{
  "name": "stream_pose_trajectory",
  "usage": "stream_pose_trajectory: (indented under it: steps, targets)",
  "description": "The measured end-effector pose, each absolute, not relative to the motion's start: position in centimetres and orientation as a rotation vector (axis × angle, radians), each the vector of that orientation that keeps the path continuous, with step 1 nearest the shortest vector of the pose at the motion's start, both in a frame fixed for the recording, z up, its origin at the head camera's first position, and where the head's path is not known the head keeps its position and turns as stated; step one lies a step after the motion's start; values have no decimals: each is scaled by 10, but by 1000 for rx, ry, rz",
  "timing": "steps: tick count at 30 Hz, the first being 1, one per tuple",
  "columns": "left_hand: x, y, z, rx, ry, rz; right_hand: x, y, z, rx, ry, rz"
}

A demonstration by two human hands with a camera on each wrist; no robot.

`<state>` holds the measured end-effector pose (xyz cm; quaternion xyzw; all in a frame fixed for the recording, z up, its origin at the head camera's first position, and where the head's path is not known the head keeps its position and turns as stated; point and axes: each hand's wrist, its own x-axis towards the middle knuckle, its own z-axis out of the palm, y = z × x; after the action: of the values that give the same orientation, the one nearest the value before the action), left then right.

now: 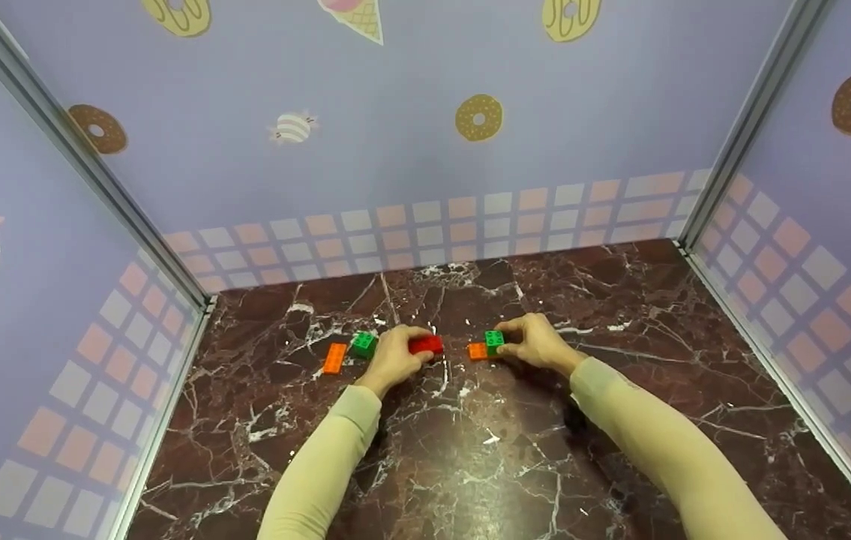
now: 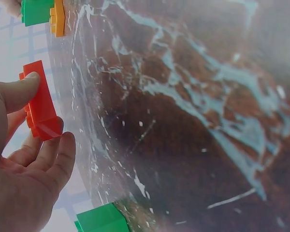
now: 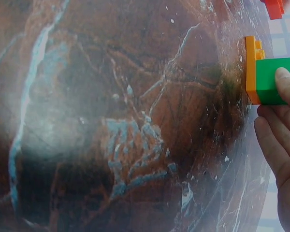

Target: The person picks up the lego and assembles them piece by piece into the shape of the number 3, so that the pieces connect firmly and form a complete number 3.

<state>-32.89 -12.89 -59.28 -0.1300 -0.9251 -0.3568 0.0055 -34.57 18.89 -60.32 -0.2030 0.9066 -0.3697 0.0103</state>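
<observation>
Red plastic building brick (image 1: 426, 345) sits pinched in the left hand (image 1: 394, 358), thumb and fingers curled around it just above the dark marbled table (image 1: 470, 450). Over on the right hand (image 1: 539, 345), fingers grip a green plastic brick (image 1: 494, 341) stacked on a flat orange plate (image 1: 477, 351). Lying loose left of the hands: another green brick (image 1: 364, 344) beside an orange flat piece (image 1: 334, 358).

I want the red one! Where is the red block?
In the head view, the red plastic building block sits mid-table on the marble top, pinched in the left hand, with a loose green plastic block just to its left.
</observation>
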Motion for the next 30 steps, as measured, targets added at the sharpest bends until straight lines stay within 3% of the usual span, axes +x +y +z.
stream_pose_trajectory:
  steps: [30]
  targets:
    - [-330,-100,-576,-542,-2856,-1130,-343,186,-602,-667,2825,-1104]
